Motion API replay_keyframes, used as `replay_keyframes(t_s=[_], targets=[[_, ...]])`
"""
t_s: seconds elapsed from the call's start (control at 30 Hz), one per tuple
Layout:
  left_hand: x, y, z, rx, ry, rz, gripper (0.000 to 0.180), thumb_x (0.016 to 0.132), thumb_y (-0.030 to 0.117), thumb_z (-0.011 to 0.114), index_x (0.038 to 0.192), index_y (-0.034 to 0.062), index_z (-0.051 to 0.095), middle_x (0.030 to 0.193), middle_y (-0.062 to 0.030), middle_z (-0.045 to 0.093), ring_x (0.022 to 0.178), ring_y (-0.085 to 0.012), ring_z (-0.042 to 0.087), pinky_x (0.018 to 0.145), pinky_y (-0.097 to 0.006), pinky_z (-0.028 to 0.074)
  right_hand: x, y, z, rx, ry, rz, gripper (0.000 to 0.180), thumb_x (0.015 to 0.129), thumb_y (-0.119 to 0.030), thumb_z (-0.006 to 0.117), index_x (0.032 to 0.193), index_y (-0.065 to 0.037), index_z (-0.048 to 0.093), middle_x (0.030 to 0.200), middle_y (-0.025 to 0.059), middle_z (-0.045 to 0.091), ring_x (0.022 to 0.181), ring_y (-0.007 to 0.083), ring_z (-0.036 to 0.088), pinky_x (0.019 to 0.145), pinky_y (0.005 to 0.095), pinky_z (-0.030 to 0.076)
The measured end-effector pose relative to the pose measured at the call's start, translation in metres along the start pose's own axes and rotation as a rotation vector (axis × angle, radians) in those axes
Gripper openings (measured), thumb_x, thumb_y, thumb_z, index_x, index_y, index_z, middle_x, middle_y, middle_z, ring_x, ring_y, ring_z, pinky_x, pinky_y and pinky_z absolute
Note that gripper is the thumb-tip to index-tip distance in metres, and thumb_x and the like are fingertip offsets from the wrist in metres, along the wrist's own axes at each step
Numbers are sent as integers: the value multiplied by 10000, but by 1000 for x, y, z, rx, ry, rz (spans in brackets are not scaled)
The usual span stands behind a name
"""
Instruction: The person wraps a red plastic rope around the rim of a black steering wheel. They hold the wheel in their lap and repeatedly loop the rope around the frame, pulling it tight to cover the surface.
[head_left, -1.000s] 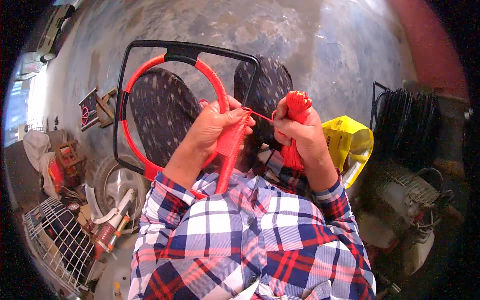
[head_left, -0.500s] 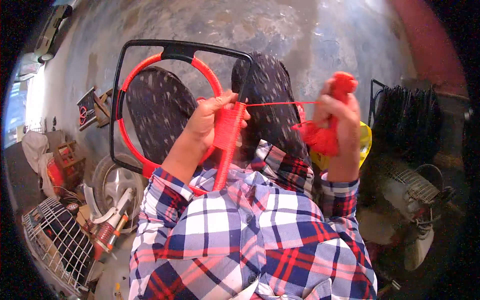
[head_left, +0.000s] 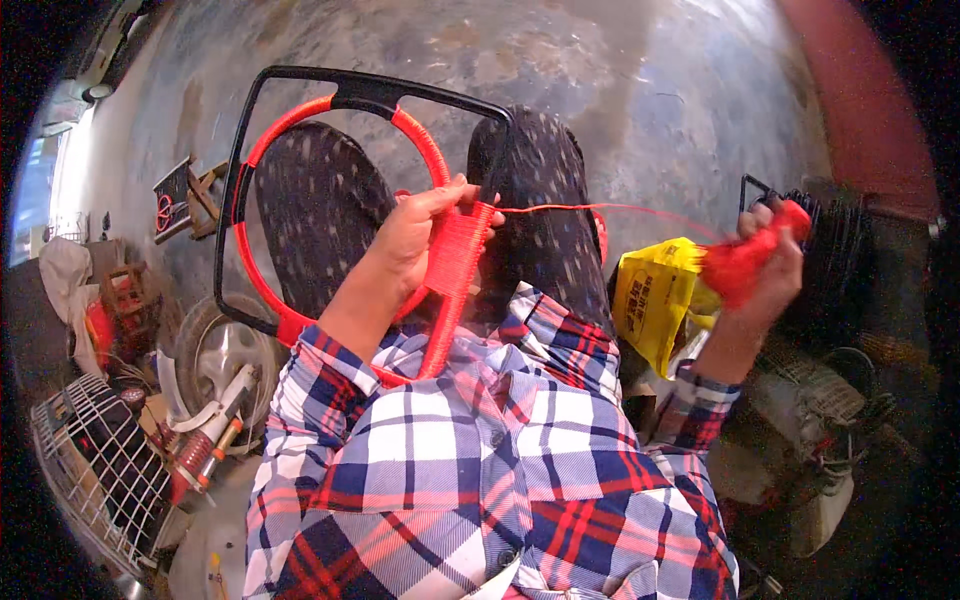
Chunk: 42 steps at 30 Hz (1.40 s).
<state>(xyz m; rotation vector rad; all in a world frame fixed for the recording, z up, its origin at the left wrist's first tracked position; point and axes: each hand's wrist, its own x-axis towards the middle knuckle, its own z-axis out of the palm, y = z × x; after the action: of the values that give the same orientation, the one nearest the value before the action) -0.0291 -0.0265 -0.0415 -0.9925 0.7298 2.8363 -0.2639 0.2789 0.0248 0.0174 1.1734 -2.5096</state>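
Over my lap stands a black rectangular frame (head_left: 236, 170) with a ring (head_left: 268, 280) inside it, wrapped in red cord. My left hand (head_left: 412, 238) is closed around the frame's right side, where a dense red cord wrapping (head_left: 455, 260) covers the bar and the ring's edge. From the top of that wrapping a single strand of red cord (head_left: 590, 208) runs to the right. Out at the right, my right hand (head_left: 768, 270) grips a bundle of red cord (head_left: 742, 262), somewhat blurred. The strand bows slightly between the two hands.
Below my right hand is a yellow plastic bag (head_left: 655, 300). A stack of black frames (head_left: 835, 240) stands at the right. On the left lie a wire basket (head_left: 105, 465), a wheel (head_left: 228, 365) and a small wooden stool (head_left: 205, 200). A shoe (head_left: 822, 515) rests at the lower right.
My right hand has swung outward to the right with the cord bundle, lengthening the strand and uncovering more of the yellow bag. My left hand keeps its hold; the frame has shifted slightly.
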Motion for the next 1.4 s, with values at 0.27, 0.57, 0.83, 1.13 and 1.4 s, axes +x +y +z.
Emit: replay_keyframes(t_s=[0.27,0.57,0.83,1.13,1.4], targets=[[-26,5,22,-50,-160,127,538,988,366,494,1283,-83,515,1229,-256,607,1014,-313,660,878,-429,550,-53,86,86,-1398,-1211,118,403,766,-133,698,1147,-20,629,1079,196,652,958,378,645,839,408,512],[-25,-3,37,-99,-122,223,556,971,339,536,1343,-68,469,1286,-192,590,1184,-306,581,1037,-420,453,-38,128,104,-1201,-761,14,774,765,-118,710,1418,40,326,1146,256,623,1077,415,621,888,419,507],[-15,-2,19,-201,-195,129,478,970,278,517,1330,-36,505,1296,-176,596,1188,-307,583,1041,-434,454,-39,139,93,-750,-609,133,674,826,-15,597,1445,9,332,1199,229,618,1182,293,595,1014,351,436],[-16,2,24,-184,-223,189,428,970,264,514,1289,-21,539,1259,-164,620,1151,-312,597,1027,-463,448,-32,156,95,-894,-579,34,704,822,-15,667,1445,-24,340,1165,165,645,1067,296,649,946,376,486],[-16,1,15,-160,-271,215,472,928,232,519,1335,-6,495,1300,-160,588,1205,-302,556,1058,-453,413,-28,147,106,-1028,-483,-363,692,727,-117,772,1356,-46,490,1296,216,553,1235,379,519,1070,434,394]])
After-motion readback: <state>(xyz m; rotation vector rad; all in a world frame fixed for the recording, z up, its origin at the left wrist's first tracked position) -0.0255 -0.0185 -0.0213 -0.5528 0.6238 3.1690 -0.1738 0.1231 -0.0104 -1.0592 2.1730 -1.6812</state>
